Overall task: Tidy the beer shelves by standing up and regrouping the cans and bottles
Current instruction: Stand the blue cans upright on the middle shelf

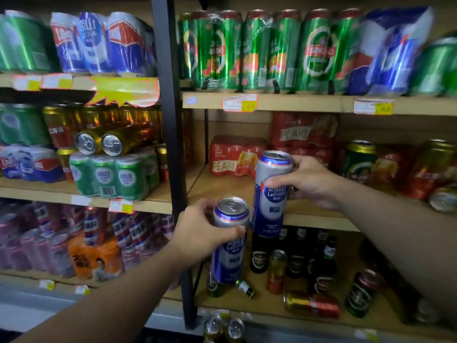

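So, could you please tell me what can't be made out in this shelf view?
Head view throughout:
- Price tags: print too small, blurred.
- Blue-and-white pack, top right: label smeared by motion blur.
- Two cans at bottom: cut off by the frame edge.
- Lower Laoshan can and upper Laoshan can: labels partly covered by left grip and right grip.

A yellow starburst sign [123, 91] hangs just left of the black metal upright [165, 70]. A red-edged price tag [239, 102] sits right of it, and a second price tag [373, 106] farther right.
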A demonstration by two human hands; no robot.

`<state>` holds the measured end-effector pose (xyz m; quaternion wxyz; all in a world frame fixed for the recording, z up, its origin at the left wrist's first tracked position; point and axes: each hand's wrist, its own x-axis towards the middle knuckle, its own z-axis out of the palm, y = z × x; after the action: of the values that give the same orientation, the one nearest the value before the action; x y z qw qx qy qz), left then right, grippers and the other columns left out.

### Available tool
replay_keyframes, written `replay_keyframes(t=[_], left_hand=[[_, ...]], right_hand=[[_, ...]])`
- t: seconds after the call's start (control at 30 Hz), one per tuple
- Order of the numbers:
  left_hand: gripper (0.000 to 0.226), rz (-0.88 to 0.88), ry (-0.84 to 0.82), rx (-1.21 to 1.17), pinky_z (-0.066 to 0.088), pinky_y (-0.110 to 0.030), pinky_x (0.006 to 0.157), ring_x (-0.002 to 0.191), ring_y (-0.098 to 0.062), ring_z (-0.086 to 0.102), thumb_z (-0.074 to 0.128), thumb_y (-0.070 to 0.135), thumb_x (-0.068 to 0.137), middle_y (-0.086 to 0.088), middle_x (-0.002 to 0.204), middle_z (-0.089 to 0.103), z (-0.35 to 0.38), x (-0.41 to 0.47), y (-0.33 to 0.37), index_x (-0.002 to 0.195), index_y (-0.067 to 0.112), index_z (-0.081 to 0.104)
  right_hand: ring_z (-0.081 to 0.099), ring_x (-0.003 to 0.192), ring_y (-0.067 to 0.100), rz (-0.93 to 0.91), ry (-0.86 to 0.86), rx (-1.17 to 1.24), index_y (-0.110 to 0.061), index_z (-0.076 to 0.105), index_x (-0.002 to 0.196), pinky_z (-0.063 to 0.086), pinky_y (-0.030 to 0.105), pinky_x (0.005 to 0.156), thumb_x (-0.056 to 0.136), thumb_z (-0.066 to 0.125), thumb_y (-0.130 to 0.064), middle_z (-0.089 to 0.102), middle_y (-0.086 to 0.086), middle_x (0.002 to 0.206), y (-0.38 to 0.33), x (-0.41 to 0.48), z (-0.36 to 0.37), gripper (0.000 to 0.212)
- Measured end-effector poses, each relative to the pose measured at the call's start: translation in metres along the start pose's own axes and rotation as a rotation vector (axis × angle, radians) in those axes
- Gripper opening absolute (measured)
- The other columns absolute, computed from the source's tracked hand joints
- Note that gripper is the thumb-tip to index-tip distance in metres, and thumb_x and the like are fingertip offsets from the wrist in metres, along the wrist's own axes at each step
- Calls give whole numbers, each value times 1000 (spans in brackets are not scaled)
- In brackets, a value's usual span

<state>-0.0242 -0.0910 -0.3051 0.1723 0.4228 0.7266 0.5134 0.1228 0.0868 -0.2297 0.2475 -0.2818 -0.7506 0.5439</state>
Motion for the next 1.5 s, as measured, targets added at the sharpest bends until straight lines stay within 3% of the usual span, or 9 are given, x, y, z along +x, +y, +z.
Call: replay_keyframes(t=[0.23, 0.33, 0.57, 0.7, 0.9, 1.1, 1.27, 1.4, 1.5], left_hand=[[62, -13, -75, 29, 57, -28, 81, 87, -1, 67, 90, 27, 56, 12, 95, 71, 43, -15, -28, 111, 24, 62], [65, -19, -113, 62, 56, -28, 84, 90, 0, 66, 89, 25, 57, 12, 97, 70, 61, -19, -45, 116, 24, 62], [62, -63, -203, 180, 56, -29, 81, 89, -5, 65, 91, 30, 50, 12, 94, 68, 91, -30, -88, 103, 25, 59], [60, -74, -265, 248, 46, -20, 71, 86, -4, 60, 88, 26, 54, 16, 90, 62, 107, -40, -107, 103, 26, 54], [60, -115, -373, 306, 55, -34, 74, 83, -11, 63, 86, 26, 49, 8, 91, 66, 138, -56, -140, 101, 23, 57], [59, -108, -468, 341, 55, -35, 72, 82, -11, 63, 85, 31, 49, 8, 94, 65, 163, -66, -171, 101, 22, 58], [59, -123, -537, 422, 49, -27, 66, 83, -12, 58, 85, 36, 49, 8, 94, 59, 183, -72, -203, 98, 25, 54], [56, -136, -616, 471, 50, -29, 68, 83, -12, 60, 82, 45, 49, 8, 93, 62, 197, -77, -227, 94, 27, 54], [51, -94, -667, 500, 39, -24, 68, 90, -15, 58, 81, 43, 53, 4, 97, 59, 208, -80, -245, 93, 26, 54]], right_hand=[[68, 102, 21, 122, -45, -79, -23, 60, 121, 56, 49, 87, 60, 88, -8, 74, 0, 107, 55, -44, -13, 68], [67, 103, 22, 171, -60, -104, -21, 60, 120, 55, 46, 90, 57, 89, -5, 73, 2, 107, 87, -58, -9, 71], [65, 103, 22, 303, -59, -125, -19, 56, 111, 51, 47, 96, 51, 90, 1, 69, 4, 106, 165, -79, 7, 72], [64, 101, 21, 340, -42, -150, -16, 52, 114, 53, 44, 92, 51, 90, 0, 66, 5, 108, 204, -90, 20, 75], [64, 91, 12, 375, -1, -138, -20, 51, 108, 50, 25, 69, 53, 87, 3, 65, -1, 100, 258, -116, 39, 69], [63, 91, 9, 435, -11, -190, -32, 48, 99, 50, 27, 73, 50, 87, -5, 65, -8, 97, 308, -136, 50, 68], [62, 87, 8, 459, -19, -274, -27, 48, 104, 48, 25, 71, 49, 89, -12, 63, -11, 95, 345, -147, 62, 71], [62, 84, 10, 467, 10, -286, -26, 47, 100, 51, 33, 71, 48, 89, -13, 63, -10, 92, 373, -153, 72, 68], [62, 84, 9, 485, 27, -282, -26, 47, 102, 51, 33, 70, 48, 90, -11, 65, -9, 92, 395, -158, 79, 70]])
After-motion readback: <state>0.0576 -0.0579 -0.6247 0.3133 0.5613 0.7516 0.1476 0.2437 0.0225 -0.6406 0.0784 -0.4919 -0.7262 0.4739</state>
